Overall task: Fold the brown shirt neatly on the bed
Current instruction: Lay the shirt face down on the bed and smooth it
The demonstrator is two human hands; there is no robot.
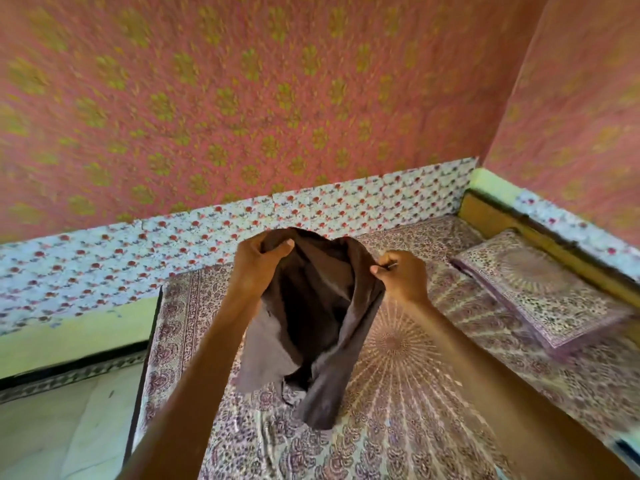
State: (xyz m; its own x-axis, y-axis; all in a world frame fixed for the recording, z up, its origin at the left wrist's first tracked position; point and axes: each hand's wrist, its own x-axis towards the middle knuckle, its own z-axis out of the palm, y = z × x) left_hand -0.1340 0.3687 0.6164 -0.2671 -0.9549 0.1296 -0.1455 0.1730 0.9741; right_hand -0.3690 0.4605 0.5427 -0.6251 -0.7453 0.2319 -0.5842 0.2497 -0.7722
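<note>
The brown shirt [311, 327] hangs in the air above the bed [398, 393], bunched and drooping, its lower end close to the patterned sheet. My left hand [258, 263] grips its upper left edge with curled fingers. My right hand [401, 275] pinches the upper right edge between thumb and fingers. Both arms reach forward over the mattress, and the shirt sags open between the two hands, showing its dark inside.
A pillow [540, 292] in matching print lies at the bed's right end, by a wooden headboard [540, 237]. Floral-tiled walls run behind and to the right of the bed. The bed's left edge drops to a pale floor [62, 427].
</note>
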